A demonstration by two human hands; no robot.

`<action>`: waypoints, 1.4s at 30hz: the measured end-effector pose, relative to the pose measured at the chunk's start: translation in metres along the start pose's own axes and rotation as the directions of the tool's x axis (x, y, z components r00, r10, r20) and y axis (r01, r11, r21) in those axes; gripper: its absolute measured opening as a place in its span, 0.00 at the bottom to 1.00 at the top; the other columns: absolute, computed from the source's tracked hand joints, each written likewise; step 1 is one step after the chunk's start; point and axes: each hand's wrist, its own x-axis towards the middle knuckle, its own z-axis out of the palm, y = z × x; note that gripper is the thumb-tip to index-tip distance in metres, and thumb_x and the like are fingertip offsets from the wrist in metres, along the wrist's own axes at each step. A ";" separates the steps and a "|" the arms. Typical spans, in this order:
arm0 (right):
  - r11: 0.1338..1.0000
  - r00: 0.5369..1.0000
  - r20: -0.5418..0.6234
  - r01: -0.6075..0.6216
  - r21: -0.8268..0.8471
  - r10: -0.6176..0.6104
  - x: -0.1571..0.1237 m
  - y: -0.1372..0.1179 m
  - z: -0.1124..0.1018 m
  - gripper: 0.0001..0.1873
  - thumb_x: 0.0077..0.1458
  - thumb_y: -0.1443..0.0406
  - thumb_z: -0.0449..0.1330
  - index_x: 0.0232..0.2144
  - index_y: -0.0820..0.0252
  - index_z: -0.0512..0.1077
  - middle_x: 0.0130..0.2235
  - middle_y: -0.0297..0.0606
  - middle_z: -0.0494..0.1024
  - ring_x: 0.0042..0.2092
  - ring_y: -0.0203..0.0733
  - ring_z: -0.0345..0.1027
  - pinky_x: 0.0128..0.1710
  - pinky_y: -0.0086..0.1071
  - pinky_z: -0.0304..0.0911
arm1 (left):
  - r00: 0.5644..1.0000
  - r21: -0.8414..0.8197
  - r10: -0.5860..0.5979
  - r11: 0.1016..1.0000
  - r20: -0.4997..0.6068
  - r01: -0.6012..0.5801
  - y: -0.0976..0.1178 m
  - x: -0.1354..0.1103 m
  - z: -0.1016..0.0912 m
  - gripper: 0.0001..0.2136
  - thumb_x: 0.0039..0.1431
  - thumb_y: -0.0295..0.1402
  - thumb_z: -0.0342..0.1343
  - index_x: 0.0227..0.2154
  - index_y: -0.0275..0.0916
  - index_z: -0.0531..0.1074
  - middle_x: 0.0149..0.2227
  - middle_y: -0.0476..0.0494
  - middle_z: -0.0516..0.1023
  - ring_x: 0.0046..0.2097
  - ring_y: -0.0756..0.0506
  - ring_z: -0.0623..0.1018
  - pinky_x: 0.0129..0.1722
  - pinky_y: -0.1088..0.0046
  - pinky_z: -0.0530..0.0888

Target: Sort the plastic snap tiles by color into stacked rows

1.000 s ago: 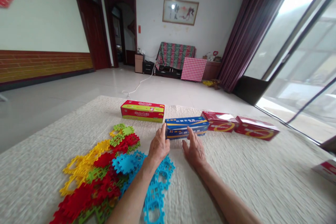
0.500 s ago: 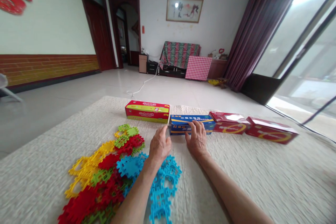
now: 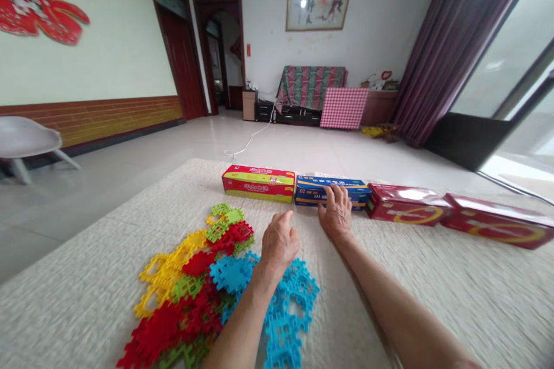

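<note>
A blue box (image 3: pixel 329 187) lies in a row of boxes on a cream mat (image 3: pixel 415 294). My right hand (image 3: pixel 335 214) rests flat against its front face, fingers stretched out. My left hand (image 3: pixel 279 242) hovers just short of the row, fingers loosely curled, holding nothing. A red and yellow box (image 3: pixel 258 183) touches the blue box on its left. Two dark red boxes (image 3: pixel 407 204) (image 3: pixel 497 220) continue the row to the right.
A heap of red, yellow, green and blue plastic interlocking tiles (image 3: pixel 216 282) lies under and left of my left forearm. A white chair (image 3: pixel 26 141) stands at far left. A white cable (image 3: pixel 249 138) crosses the tiled floor beyond the mat.
The blue box has moved away from me into line with the other boxes. My left hand has come off its end and drawn back; my right hand followed the box forward.
</note>
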 end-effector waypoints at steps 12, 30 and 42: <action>0.909 0.933 -0.017 0.353 0.219 -0.358 -0.001 -0.038 -0.006 0.25 0.57 0.70 0.51 0.58 0.61 0.63 0.60 0.49 0.65 0.62 0.52 0.53 0.57 0.47 0.56 | 0.994 0.226 0.009 0.974 -0.110 0.016 -0.034 0.046 -0.054 0.17 0.58 0.27 0.51 0.50 0.35 0.72 0.48 0.37 0.77 0.50 0.42 0.76 0.55 0.65 0.71; 0.963 0.921 0.283 0.265 0.046 -0.267 0.037 -0.110 0.005 0.12 0.62 0.70 0.50 0.41 0.59 0.72 0.44 0.46 0.69 0.47 0.49 0.59 0.41 0.36 0.58 | 0.961 0.379 0.114 0.925 -0.253 -0.010 -0.152 0.102 -0.069 0.07 0.57 0.28 0.53 0.32 0.41 0.76 0.48 0.41 0.73 0.52 0.41 0.70 0.54 0.65 0.70; 0.948 0.947 0.107 0.286 0.140 -0.302 0.050 -0.116 -0.093 0.11 0.60 0.70 0.49 0.35 0.57 0.71 0.40 0.44 0.67 0.43 0.47 0.56 0.36 0.36 0.61 | 0.943 0.371 0.119 0.928 -0.312 0.006 -0.070 0.064 -0.130 0.07 0.60 0.29 0.52 0.32 0.43 0.75 0.44 0.43 0.74 0.52 0.41 0.69 0.55 0.63 0.68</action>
